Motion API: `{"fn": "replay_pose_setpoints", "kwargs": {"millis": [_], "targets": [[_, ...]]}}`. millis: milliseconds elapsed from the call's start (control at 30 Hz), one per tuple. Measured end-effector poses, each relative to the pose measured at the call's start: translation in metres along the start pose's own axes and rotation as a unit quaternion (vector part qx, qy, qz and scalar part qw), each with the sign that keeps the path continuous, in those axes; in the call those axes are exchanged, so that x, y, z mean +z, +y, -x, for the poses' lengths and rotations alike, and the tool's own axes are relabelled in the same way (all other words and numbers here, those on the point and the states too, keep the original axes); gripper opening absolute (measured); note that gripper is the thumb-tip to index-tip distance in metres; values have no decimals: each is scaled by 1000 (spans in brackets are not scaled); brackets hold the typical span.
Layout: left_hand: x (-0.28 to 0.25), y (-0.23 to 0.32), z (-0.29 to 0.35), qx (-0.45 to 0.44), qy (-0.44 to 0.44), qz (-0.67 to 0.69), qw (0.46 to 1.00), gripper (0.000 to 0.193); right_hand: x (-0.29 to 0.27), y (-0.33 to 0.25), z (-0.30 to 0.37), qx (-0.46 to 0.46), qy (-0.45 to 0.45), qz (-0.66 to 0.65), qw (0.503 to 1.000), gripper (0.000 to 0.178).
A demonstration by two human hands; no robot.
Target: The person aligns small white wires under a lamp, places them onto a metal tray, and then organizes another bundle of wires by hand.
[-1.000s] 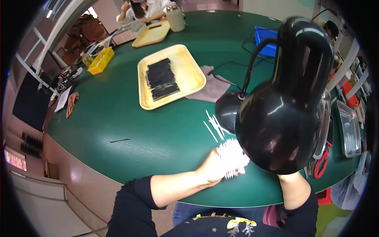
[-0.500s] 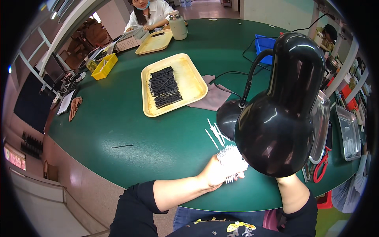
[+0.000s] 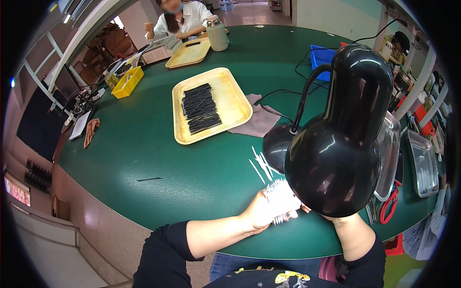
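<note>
Under the lamp's glare, my left hand (image 3: 257,212) is closed around a thick bundle of thin sticks (image 3: 282,198), bleached white by the light. Their ends bristle out above and below my grip. My right hand (image 3: 306,208) is mostly hidden behind the black desk lamp (image 3: 331,168); only a few fingertips show close to the bundle's right side, and I cannot tell whether they hold anything. Several loose thin sticks (image 3: 261,164) lie on the green table just beyond the bundle, beside the lamp's base.
A cream tray (image 3: 235,108) holds many black sticks, with a greyish cloth (image 3: 259,119) beside it. One dark stick (image 3: 149,179) lies at left. Metal trays (image 3: 423,163) and red-handled scissors (image 3: 389,206) are at right. Across the table sits a person (image 3: 185,21) near a bottle (image 3: 217,36).
My right hand has moved left, so its fingertips now show beside the bundle. My left hand keeps its hold. The person across the table has raised a hand.
</note>
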State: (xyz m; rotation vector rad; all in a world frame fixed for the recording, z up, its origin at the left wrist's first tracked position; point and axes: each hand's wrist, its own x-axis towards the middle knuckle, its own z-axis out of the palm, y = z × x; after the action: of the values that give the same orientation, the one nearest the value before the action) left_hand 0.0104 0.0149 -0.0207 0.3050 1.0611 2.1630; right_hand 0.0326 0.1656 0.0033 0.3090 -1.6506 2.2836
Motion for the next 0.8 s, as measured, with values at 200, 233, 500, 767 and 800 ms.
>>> {"fn": "replay_pose_setpoints", "kwargs": {"millis": [200,233,500,767,800], "targets": [[-5,0,1,-20,-34,-41,998,11,-1,-12,0,51,-3,-62,997,31],[-7,-2,0,-21,-37,-45,998,12,0,-14,0,60,-2,-72,996,31],[-12,-10,-2,-13,-42,-39,998,14,8,-28,-1,123,7,-150,981,32],[-15,-15,-3,-43,-24,-2,999,14,26,-31,-9,172,134,-181,959,23],[-15,-15,-3,-48,-26,1,999,14,28,-29,-9,173,137,-178,959,23]]}}
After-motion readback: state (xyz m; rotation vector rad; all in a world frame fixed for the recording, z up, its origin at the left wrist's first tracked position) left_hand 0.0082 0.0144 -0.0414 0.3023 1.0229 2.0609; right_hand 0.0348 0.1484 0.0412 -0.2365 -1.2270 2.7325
